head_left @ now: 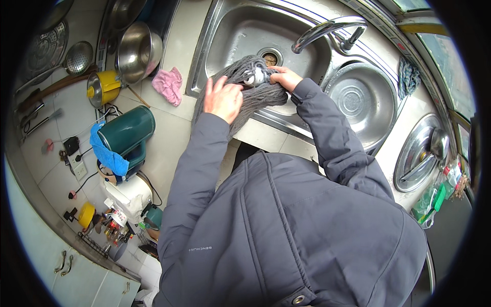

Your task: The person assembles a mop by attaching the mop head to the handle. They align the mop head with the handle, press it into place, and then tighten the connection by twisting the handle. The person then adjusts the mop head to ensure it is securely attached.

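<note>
A grey string mop head (258, 102) hangs over the near edge of the steel sink (240, 30), its strands spread on the counter and down the front. At its middle are a whitish patch and a small round socket-like part. My left hand (223, 100) lies on the strands at the left, fingers apart and reaching toward that middle. My right hand (286, 78) is closed on the right side of the mop head, next to the whitish part; its fingertips are partly hidden.
A chrome faucet (330, 28) arches over the sink. A steel basin (360, 94) stands at the right, near a pot lid (422, 153). On the left are a pink cloth (168, 86), a steel bowl (138, 53), and a green kettle (128, 128) with a blue cloth (108, 151).
</note>
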`<state>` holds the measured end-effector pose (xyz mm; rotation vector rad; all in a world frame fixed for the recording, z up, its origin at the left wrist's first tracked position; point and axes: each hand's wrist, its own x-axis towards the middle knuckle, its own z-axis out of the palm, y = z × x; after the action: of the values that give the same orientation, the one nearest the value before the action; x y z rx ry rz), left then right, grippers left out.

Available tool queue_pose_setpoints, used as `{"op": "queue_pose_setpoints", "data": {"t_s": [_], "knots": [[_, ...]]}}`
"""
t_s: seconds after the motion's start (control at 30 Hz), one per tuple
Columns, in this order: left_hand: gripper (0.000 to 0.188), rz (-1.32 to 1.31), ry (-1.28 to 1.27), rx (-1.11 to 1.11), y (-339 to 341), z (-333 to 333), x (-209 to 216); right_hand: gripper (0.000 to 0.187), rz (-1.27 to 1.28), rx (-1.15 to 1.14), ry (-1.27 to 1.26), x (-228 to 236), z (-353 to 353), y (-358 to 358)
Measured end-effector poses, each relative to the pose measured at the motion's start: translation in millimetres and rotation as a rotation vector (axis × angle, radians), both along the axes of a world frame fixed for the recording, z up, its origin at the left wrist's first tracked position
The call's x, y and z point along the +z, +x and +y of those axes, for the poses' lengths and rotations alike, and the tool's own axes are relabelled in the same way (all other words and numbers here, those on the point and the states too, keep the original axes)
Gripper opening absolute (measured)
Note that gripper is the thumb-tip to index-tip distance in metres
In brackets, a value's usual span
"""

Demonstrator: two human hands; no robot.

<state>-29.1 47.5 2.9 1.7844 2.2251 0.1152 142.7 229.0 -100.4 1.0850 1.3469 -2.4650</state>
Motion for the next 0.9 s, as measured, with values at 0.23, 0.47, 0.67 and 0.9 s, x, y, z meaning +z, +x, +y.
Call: {"op": "queue_pose_setpoints", "data": {"t_s": [0.23,0.47,0.67,0.9], "knots": [[0.032,0.080,0.009,0.174,-43,-16,0,0.059,-0.022,0.027,-0.051,0,-11,3],[0.017,-0.098,0.198,-0.023,-37,-7,-11,0.056,-0.033,-0.088,-0.047,10,-18,-2],[0.018,-0.167,0.039,-0.100,-34,-49,4,0.051,-0.053,-0.249,0.002,6,-26,-2],[0.010,-0.222,-0.162,-0.095,-14,-103,44,0.055,-0.010,-0.023,0.142,22,-31,-2]]}}
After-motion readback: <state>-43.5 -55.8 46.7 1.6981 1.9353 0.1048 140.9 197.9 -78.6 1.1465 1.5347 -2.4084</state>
